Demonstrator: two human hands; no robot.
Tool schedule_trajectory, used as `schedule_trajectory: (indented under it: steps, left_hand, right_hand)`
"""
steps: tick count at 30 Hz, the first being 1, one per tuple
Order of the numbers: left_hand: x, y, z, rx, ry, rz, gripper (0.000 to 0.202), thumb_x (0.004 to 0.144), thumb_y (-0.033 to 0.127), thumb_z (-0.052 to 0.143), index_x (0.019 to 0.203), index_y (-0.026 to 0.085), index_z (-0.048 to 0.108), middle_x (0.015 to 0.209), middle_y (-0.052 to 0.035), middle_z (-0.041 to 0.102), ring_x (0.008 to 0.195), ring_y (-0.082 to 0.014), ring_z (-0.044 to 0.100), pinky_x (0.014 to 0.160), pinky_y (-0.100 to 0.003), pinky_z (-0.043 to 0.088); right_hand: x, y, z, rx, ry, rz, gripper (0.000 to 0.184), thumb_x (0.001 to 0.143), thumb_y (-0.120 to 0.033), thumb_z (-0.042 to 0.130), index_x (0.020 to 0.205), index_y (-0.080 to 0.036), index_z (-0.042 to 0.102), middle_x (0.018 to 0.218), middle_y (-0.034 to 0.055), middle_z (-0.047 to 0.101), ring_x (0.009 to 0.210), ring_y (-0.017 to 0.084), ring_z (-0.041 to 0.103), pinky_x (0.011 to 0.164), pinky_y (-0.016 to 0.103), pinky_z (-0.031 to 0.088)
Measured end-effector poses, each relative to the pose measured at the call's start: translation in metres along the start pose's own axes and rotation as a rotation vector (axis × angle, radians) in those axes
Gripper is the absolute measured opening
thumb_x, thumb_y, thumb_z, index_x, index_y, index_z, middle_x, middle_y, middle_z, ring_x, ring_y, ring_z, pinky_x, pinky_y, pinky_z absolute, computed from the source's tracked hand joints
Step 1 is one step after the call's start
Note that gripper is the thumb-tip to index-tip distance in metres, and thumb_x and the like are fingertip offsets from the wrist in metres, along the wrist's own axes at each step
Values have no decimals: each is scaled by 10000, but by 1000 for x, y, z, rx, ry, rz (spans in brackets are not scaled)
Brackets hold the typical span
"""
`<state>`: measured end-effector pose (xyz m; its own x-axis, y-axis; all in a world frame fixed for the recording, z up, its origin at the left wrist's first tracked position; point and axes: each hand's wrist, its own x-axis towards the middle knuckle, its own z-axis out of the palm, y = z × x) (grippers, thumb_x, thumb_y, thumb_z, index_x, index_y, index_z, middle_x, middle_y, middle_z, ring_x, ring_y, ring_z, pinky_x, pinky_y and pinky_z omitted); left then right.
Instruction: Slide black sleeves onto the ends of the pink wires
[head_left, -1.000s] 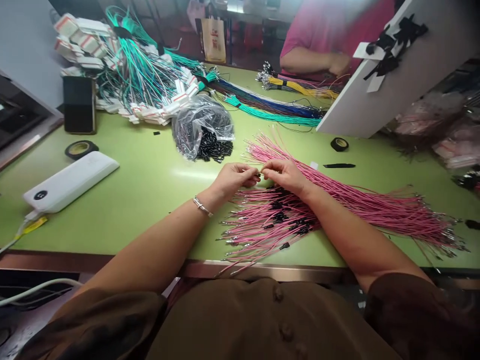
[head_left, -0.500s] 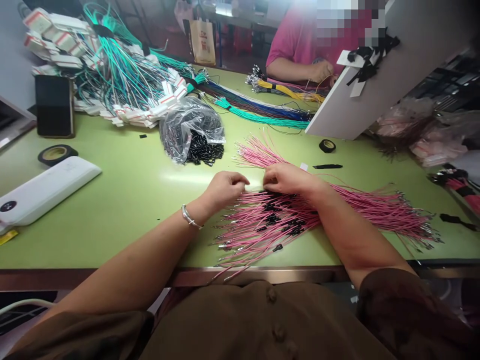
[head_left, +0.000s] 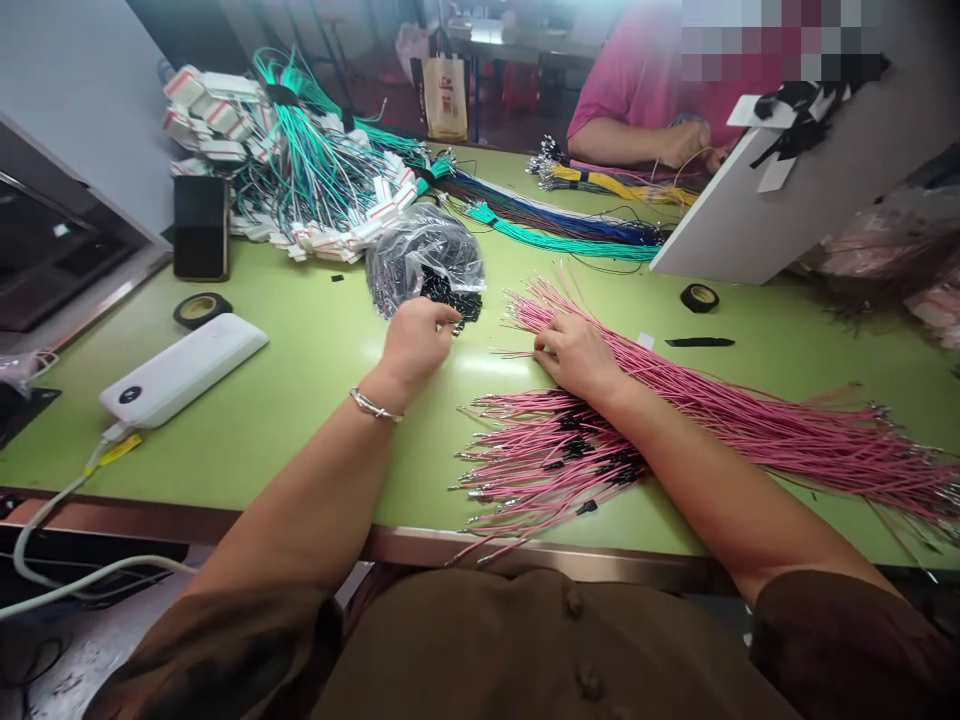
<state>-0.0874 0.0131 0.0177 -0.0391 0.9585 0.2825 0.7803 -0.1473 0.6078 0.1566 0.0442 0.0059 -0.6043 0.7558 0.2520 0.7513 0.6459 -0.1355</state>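
My left hand (head_left: pixel 418 342) is at the near edge of a pile of small black pieces (head_left: pixel 448 292), which spill from a clear plastic bag (head_left: pixel 427 250). Its thumb and forefinger are pinched together; what lies between them is too small to make out. My right hand (head_left: pixel 576 356) is closed on a pink wire (head_left: pixel 514 353), whose end sticks out to the left of the fingers. Under and beyond that hand stretches a bundle of loose pink wires (head_left: pixel 720 410). Nearer me lie several pink wires with black pieces on them (head_left: pixel 517 455).
At the back left are teal wires (head_left: pixel 307 150) with white tags and a phone (head_left: pixel 201 228). A white power bank (head_left: pixel 184 370) and black tape rolls (head_left: pixel 202 309) (head_left: pixel 699 297) lie on the table. A white panel (head_left: pixel 739 225) stands at right; a co-worker's hand (head_left: pixel 686 143) is behind it.
My left hand has moved from the pink wires up to the black pieces. My right hand has shifted slightly up and now has a single wire end showing. The view has turned left.
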Motion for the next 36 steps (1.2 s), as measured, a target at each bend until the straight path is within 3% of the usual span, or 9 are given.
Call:
schedule_trajectory:
  steps: [1, 4, 9, 16, 18, 21, 24, 29, 36]
  left_hand:
    - [5, -9, -1, 60, 26, -2, 232, 756, 118, 599, 877, 204, 777, 897, -85, 693, 910, -251, 603, 894, -383, 455]
    - [15, -27, 3, 160, -43, -19, 142, 730, 170, 678, 839, 206, 763, 864, -91, 634, 919, -272, 568, 896, -400, 449]
    - [15, -29, 17, 250, -121, 11, 46, 761, 190, 649, 767, 196, 694, 880, -93, 580, 946, -273, 518, 909, -396, 434]
    - [4, -5, 26, 332, -138, 161, 142, 851, 146, 501, 837, 165, 641, 912, -142, 616, 944, -300, 535, 895, -425, 422]
    - [3, 2, 24, 184, -82, 110, 130, 837, 147, 526, 821, 168, 653, 898, -124, 654, 915, -276, 567, 891, -407, 433]
    - [-4, 13, 21, -237, 19, -51, 96, 799, 211, 608, 813, 178, 698, 868, -70, 705, 820, -209, 606, 820, -336, 467]
    - [-14, 23, 25, -620, -44, -191, 131, 728, 280, 698, 784, 166, 729, 786, -39, 713, 700, -150, 587, 704, -271, 464]
    - [-20, 29, 33, -880, -137, -352, 224, 648, 327, 796, 744, 137, 727, 645, -15, 656, 531, -81, 493, 525, -219, 395]
    - [-18, 26, 29, -1133, -161, -502, 265, 595, 269, 864, 735, 98, 717, 683, -55, 690, 635, -98, 622, 613, -208, 508]
  right_hand:
    - [-1, -2, -1, 12, -11, -27, 153, 877, -238, 582, 825, -161, 704, 935, 127, 627, 930, 260, 528, 813, 382, 383]
    - [-3, -7, -2, 121, -82, -54, 126, 860, -286, 633, 890, -174, 681, 954, 102, 626, 910, 240, 532, 791, 361, 385]
    - [-1, -10, 0, 205, -178, -40, 121, 886, -257, 597, 807, -170, 626, 922, 109, 613, 915, 233, 530, 818, 352, 396]
    - [-1, -1, 6, 501, 37, 236, 105, 902, -267, 484, 856, -187, 533, 769, 33, 587, 703, 163, 493, 687, 297, 376]
    - [0, 1, 7, 563, 76, 246, 86, 857, -254, 502, 833, -183, 545, 723, 14, 556, 666, 146, 467, 669, 288, 369]
    - [1, 1, 4, 686, 69, 247, 95, 778, -260, 540, 771, -174, 582, 660, -6, 525, 620, 121, 435, 633, 271, 364]
    - [-1, 0, 1, 818, 65, 286, 130, 708, -301, 579, 682, -173, 576, 614, -18, 513, 590, 104, 419, 593, 257, 352]
    - [-4, -4, -4, 861, 116, 293, 151, 672, -304, 583, 601, -179, 540, 574, -29, 479, 567, 92, 392, 571, 259, 325]
    - [-8, -10, -5, 818, 87, 311, 179, 691, -328, 604, 626, -161, 591, 554, -33, 455, 538, 85, 361, 538, 260, 288]
